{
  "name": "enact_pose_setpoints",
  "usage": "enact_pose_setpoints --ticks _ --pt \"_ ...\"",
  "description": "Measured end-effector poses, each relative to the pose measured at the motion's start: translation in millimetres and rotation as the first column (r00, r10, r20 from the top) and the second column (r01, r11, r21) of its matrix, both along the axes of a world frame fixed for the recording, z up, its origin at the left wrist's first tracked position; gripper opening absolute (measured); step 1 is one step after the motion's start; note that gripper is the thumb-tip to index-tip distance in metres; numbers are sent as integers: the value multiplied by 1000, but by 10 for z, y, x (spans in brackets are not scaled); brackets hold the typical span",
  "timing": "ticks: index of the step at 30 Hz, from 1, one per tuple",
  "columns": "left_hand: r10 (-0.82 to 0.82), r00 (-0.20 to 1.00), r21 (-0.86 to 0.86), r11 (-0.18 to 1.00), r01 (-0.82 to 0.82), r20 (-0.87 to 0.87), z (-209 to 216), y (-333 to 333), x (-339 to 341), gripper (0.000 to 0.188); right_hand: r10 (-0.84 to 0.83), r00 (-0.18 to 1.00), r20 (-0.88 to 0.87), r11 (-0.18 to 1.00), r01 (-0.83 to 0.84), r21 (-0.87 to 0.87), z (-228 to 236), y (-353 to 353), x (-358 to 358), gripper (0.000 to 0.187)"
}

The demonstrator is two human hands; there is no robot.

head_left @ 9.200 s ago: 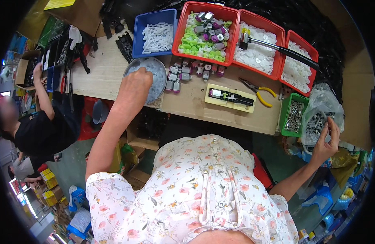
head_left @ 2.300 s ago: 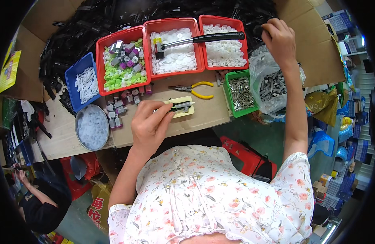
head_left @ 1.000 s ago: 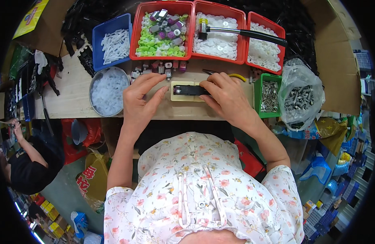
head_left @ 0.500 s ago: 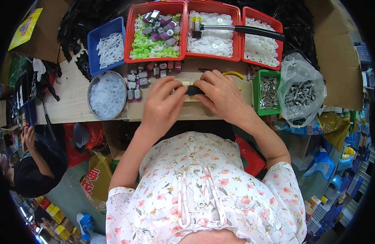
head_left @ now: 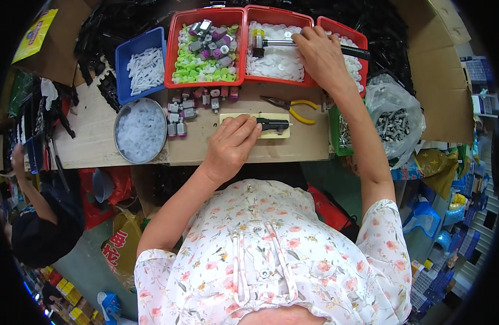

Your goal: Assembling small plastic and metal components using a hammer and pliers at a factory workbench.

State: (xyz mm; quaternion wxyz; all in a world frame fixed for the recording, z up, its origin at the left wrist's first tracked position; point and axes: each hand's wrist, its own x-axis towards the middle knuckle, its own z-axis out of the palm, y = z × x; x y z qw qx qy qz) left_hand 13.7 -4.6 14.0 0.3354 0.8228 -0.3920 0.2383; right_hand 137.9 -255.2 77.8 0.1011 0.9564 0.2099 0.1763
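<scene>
My left hand presses its fingers together on the near end of a black plastic part, which lies on a cream block at the middle of the table. A thin metal tip pokes out of the part's right end. My right hand has reached over the bins and is closed around the shaft of a hammer. The hammer has a yellow-and-black head and rests across the red bin of white discs. Its palm side is hidden.
Pliers with yellow handles lie behind the block. Small motors stand left of it, near a round tin of translucent pieces. A green screw box and a bag of metal parts sit right. Another person works at far left.
My right hand has left the black part and moved up and right to the hammer. The block and pliers are now uncovered. My left hand stays by the black part, slightly lower.
</scene>
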Motion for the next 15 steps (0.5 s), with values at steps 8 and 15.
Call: enact_pose_setpoints --ticks 8,15 --pt "20 1000 -22 1000 -20 22 -31 -8 -3 28 80 993 86 997 -80 -1 242 -78 -184 17" --pt "8 1000 -20 1000 -7 28 14 -4 31 26 167 912 -375 807 92 583 479 -131 -1439 32"
